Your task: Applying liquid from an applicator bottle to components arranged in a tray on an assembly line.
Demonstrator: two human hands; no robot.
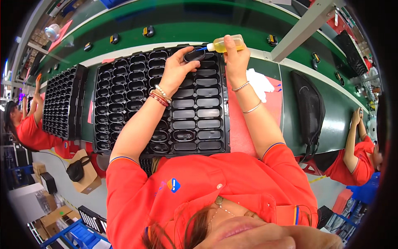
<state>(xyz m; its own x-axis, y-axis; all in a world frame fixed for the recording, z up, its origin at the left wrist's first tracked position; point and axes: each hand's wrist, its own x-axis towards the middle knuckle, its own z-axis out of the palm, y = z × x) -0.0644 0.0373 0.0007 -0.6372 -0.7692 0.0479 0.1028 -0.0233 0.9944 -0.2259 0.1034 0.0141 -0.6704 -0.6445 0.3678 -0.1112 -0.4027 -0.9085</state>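
Note:
My left hand [175, 71] grips a small black oval plastic shell [195, 54] between thumb and fingers, above the far end of a large black slotted tray [227, 135]. My right hand [237, 63] is closed around a clear dropper bottle [220, 45] of yellow liquid, tipped on its side. Its thin blue tip [202, 49] points left and reaches the shell's opening; whether it touches cannot be made out. Similar oval shells [137, 76] fill the tray's left columns, while most slots in the two right columns hold none.
Beyond the tray runs a green conveyor [178, 29] carrying small black-and-yellow devices [148, 31]. A white cloth [258, 83] lies on a pink mat [244, 130] at right, near a black mesh bag [306, 110] and metal post [304, 31]. Another filled tray [62, 103] stands left; co-workers sit on both sides.

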